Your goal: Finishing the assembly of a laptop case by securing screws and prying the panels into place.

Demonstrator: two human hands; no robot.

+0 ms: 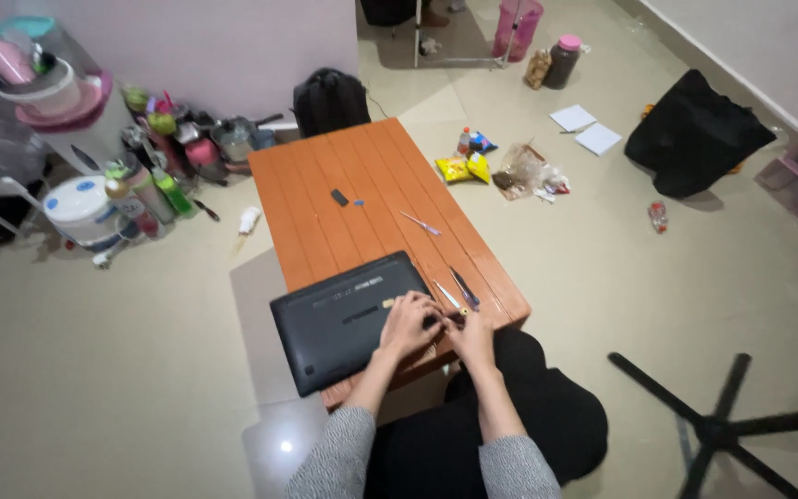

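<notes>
Both hands [441, 328] on upturned laptop [348, 319]

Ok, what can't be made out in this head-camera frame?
- What the left hand and right hand pinch between them: too small, covered by fingers; each grip unclear.
- The black laptop's near right corner: hidden under the left hand.
- The thin tools beside the hands: too small to identify.
- The small dark piece on the orange table: too small.
- The person's forearms: cut by the bottom edge.
</notes>
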